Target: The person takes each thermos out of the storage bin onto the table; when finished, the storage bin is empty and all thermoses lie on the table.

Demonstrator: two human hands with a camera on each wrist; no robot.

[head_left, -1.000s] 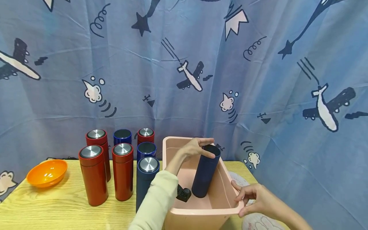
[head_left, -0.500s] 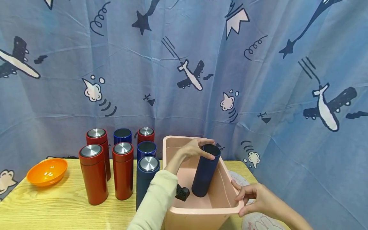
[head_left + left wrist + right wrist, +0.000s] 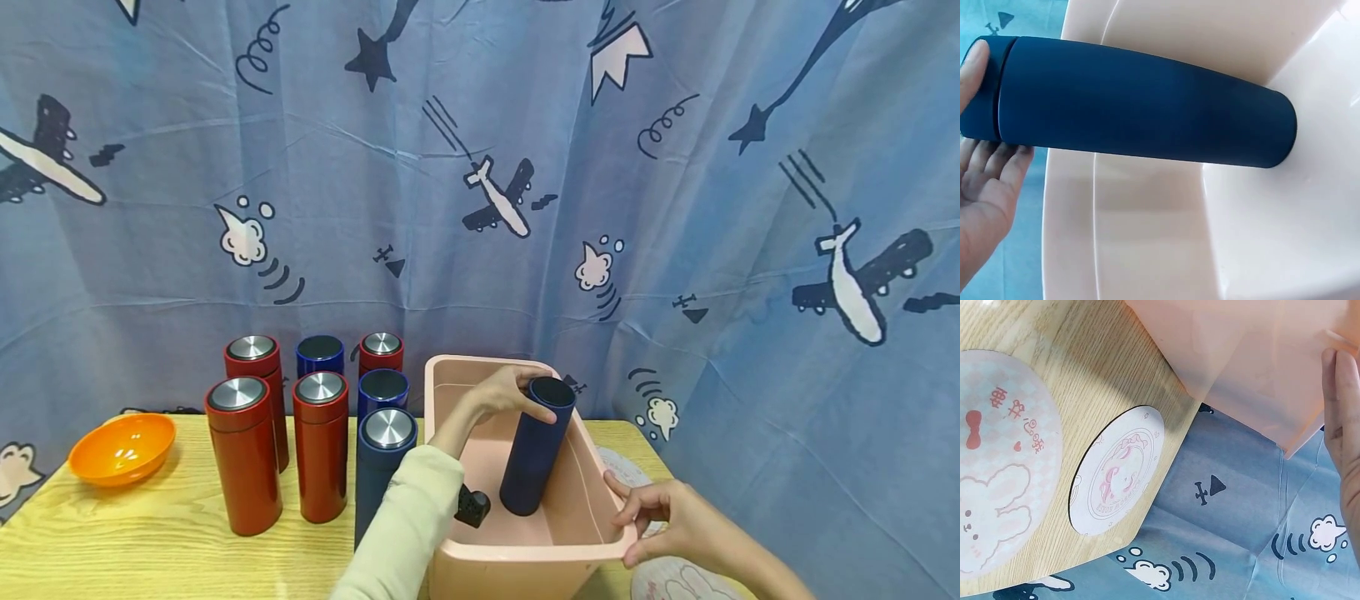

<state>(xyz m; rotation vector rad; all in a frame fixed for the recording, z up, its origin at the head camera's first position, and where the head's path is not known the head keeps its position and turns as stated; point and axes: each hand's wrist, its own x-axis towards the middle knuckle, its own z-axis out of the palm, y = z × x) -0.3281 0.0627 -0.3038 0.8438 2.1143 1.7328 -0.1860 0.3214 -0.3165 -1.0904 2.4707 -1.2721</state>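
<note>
A dark blue thermos flask (image 3: 536, 454) stands tilted inside a pink plastic bin (image 3: 457, 552), its top leaning toward the bin's right wall. My left hand (image 3: 498, 392) holds the flask by its cap, the thumb on one side and the fingers on the other. In the left wrist view the flask (image 3: 1141, 103) reaches from the cap down to the bin's pale floor. At the bin's front right corner my right hand (image 3: 663, 521) pinches the rim. Only part of the right hand (image 3: 1342, 419) shows in the right wrist view, against the bin's outer wall (image 3: 1260, 375).
Left of the bin stand red flasks (image 3: 242, 458), blue flasks (image 3: 382, 387) and a dark blue flask (image 3: 386, 450). An orange bowl (image 3: 123, 450) sits at the table's left. Round printed mats (image 3: 1119, 472) lie on the wooden table (image 3: 1079, 337) beside the bin.
The left hand's fingers have drawn in closer around the cap, the thumb slipping slightly lower. The flask, the bin and the right hand look the same.
</note>
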